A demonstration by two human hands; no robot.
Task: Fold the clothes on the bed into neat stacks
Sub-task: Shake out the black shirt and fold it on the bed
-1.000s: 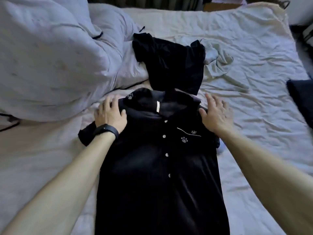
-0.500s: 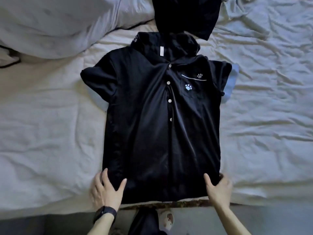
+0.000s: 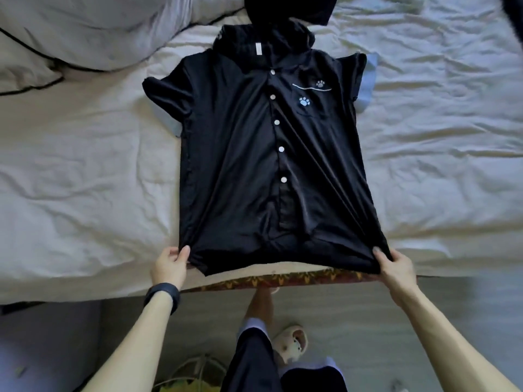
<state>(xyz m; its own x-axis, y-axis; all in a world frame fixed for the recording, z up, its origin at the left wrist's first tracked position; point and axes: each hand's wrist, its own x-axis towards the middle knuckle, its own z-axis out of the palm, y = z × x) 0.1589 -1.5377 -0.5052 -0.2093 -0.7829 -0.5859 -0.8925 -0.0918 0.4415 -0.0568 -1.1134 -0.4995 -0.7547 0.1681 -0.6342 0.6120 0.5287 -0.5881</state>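
Shirt (image 3: 240,165), black w/ buttons, lies face up on bed (image 3: 85,193), hem at the near edge. Head view: left hand (image 3: 169,265) & right hand (image 3: 396,271) each pinch a hem corner, cloth taut between. Looks thin, limp, prob. slippery, so grip corners & seams, not mid-panel.

Bare sheet (image 3: 85,179) stretches wide to the left and right of the black shirt (image 3: 240,165), room for a hand on either side. At the far left a big pillow (image 3: 93,26) bulks up near the shirt's left sleeve. A second dark garment (image 3: 291,9) lies against the collar at the far side. Along the near edge the left hand (image 3: 169,265) and right hand (image 3: 396,271) each pinch a hem corner.
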